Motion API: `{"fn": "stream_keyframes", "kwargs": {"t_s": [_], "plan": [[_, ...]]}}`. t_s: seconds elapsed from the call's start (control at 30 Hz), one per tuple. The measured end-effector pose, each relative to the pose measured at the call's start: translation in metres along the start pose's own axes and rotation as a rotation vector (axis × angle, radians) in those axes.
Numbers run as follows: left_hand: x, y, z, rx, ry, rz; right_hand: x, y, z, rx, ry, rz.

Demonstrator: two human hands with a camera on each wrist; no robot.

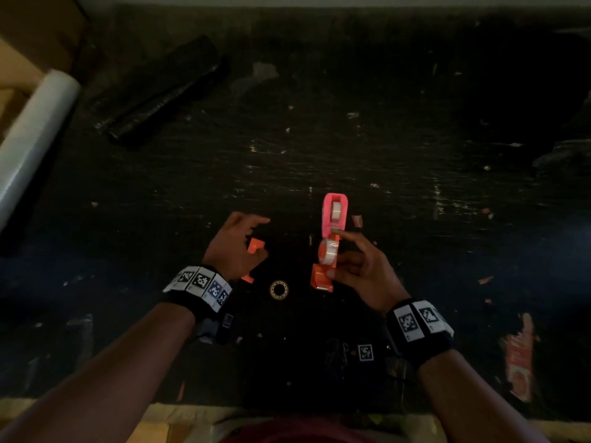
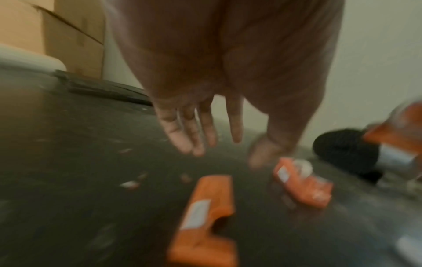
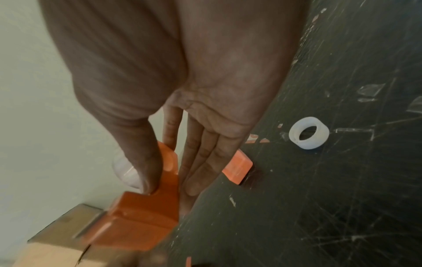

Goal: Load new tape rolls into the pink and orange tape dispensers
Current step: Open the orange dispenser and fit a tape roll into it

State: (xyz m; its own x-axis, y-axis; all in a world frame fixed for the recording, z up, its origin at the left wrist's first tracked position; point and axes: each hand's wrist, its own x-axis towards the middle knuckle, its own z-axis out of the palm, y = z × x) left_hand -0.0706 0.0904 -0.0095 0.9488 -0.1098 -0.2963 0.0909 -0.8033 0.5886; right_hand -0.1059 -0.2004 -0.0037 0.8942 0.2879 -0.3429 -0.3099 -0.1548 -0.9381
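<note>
across the dark, scratched table point(image 1: 415, 139) lie the biggest things first: a white film roll point(image 1: 35, 129) at the left edge, beside a cardboard box point(image 1: 35, 30), and a black wrapped roll point(image 1: 163, 91) lying slantwise a little inward from them.

nearer the person, the pink tape dispenser point(image 1: 334, 214) rests on the table with a roll of clear tape seated in it. just in front of it the right hand point(image 1: 364, 270) holds the orange tape dispenser point(image 1: 323, 270) lifted off the surface, its grip clamped on the body with the thumb on one side and the fingers along the other (the right wrist view shows the thumb pressed on the orange plastic point(image 3: 146, 216)). a clear tape roll point(image 1: 329, 252) sits in this dispenser, and the forefinger reaches out to touch the near end of the pink one.

the left hand point(image 1: 235, 246) hovers above a loose orange piece point(image 1: 256, 246) that lies on the table, its grip apart, fingers spread and holding nothing; the left wrist view, though blurred, shows the same piece point(image 2: 205, 220) below the open fingers point(image 2: 180, 133).

between the two wrists an empty tape core point(image 1: 279, 290) lies flat on the table, well apart from either hand. small orange scraps point(image 1: 357, 220) and bits of tape are scattered about the surface.
</note>
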Motion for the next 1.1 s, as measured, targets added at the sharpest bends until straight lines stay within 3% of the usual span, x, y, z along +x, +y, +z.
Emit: {"fn": "stream_keyframes", "kwargs": {"t_s": [0.13,0.3,0.37,0.47,0.6,0.77,1.1], "plan": [[0.004,-0.030,0.008,0.259,-0.224,-0.160,0.000,0.001,0.000,0.005,0.000,0.003],[0.008,-0.032,0.015,0.313,-0.210,-0.138,-0.002,0.000,0.001,-0.032,-0.005,0.002],[0.009,-0.028,0.014,0.206,-0.197,-0.129,-0.003,-0.001,0.000,-0.044,-0.007,0.006],[0.003,-0.015,0.008,-0.144,-0.183,-0.106,-0.004,-0.002,0.000,-0.059,-0.014,0.008],[-0.014,0.019,-0.002,-0.514,-0.255,-0.047,-0.003,-0.001,-0.001,-0.054,-0.005,0.007],[-0.029,0.052,0.003,-0.614,-0.300,0.025,-0.003,-0.006,0.001,-0.061,-0.021,-0.001],[-0.029,0.060,0.011,-0.628,-0.290,0.058,-0.005,-0.003,-0.002,-0.054,-0.037,0.036]]}}
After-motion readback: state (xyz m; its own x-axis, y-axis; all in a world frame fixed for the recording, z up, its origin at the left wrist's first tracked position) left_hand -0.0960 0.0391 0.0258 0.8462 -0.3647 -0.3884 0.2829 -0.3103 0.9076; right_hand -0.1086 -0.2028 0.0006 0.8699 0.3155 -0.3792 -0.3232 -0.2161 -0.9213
